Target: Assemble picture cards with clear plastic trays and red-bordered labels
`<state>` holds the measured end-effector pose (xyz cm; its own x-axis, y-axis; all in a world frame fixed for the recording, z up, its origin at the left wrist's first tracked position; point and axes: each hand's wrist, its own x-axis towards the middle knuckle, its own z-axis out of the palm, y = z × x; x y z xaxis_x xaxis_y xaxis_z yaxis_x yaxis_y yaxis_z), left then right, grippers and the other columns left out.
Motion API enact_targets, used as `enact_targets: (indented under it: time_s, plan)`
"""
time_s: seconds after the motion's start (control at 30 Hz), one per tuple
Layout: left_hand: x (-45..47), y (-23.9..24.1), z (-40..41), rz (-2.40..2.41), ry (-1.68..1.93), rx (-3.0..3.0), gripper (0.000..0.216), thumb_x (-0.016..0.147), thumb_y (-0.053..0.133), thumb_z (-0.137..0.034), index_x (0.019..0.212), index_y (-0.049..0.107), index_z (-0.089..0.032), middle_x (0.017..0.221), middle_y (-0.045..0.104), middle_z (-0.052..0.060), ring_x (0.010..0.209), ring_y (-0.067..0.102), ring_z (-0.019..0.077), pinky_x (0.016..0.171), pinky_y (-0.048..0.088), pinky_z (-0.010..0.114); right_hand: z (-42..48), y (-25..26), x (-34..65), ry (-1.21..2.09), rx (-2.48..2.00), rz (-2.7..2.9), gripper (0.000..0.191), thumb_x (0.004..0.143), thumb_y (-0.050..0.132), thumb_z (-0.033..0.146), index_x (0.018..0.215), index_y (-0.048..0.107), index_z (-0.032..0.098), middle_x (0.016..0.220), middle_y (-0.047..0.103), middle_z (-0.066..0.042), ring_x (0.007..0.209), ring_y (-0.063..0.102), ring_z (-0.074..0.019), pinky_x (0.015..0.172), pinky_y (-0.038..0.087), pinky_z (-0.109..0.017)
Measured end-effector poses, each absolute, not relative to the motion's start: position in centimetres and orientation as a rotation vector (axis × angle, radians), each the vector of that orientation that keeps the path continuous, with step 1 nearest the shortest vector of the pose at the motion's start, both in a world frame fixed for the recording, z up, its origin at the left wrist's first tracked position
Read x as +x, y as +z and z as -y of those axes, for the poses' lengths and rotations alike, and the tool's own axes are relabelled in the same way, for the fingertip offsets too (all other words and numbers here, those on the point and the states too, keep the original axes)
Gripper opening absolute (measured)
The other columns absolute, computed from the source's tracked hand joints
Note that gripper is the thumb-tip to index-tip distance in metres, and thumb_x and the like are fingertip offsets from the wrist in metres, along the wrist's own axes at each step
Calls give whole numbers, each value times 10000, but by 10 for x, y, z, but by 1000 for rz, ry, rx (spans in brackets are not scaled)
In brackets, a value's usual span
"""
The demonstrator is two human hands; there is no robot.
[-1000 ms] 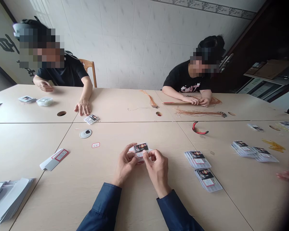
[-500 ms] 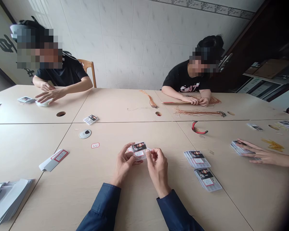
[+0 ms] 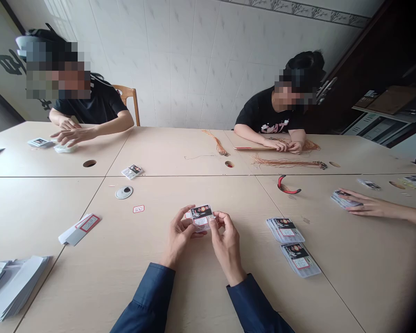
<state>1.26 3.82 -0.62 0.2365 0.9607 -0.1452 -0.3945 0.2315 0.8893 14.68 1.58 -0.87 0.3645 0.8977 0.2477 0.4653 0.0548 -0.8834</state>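
Clear plastic sleeve with black printed card (image 3: 201, 217) sits in a narrow pinch between the left hand (image 3: 178, 235) and right hand (image 3: 228, 245), over the pale wooden desk (image 3: 208, 286).

This looks like a small workroom for handwork and packing, not a home. Pale desks (image 3: 180, 152) with cable holes are pushed together into one large surface, with two people (image 3: 97, 108) seated along it. Stacks of printed card packets (image 3: 284, 230) and bundles of copper-coloured cords (image 3: 287, 162) lie out on it. The wall (image 3: 201, 60) is white tile, and a dark shelf unit (image 3: 384, 108) stands nearby.
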Motion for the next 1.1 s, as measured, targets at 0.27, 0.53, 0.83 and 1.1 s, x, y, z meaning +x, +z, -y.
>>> enact_targets:
  time_s: [0.27, 0.53, 0.83, 1.1]
  plan:
    - [12, -5, -37, -832, 1097, 864, 596, 742, 681, -214, 1295, 468, -145, 906, 744, 93, 768, 709, 213, 749, 586, 366, -16, -9, 144, 505, -1603, 1282, 300, 850, 565, 429, 1005, 581, 173, 785, 627, -31, 689, 552, -174, 653, 467, -282]
    - [13, 1, -36, -860, 1092, 847, 651, 710, 712, -257, 1300, 466, -136, 887, 746, 95, 800, 710, 236, 781, 579, 386, -15, -11, 145, 588, -1551, 1218, 287, 914, 473, 437, 1001, 577, 184, 928, 679, -76, 766, 619, -188, 693, 492, -293]
    - [12, 14, -31, -870, 1133, 818, 610, 694, 723, -297, 1249, 513, -155, 877, 729, 73, 861, 701, 252, 780, 582, 382, -13, -10, 141, 609, -1450, 1193, 293, 939, 449, 426, 1040, 570, 180, 916, 677, -76, 776, 634, -186, 675, 511, -284]
    - [7, 6, -10, -897, 1245, 832, 588, 670, 778, -316, 1128, 417, -238, 920, 732, 51, 827, 718, 231, 811, 565, 403, 8, -14, 136, 245, -1366, 1364, 173, 915, 500, 293, 1048, 559, 198, 968, 581, -73, 882, 552, -200, 820, 488, -364]
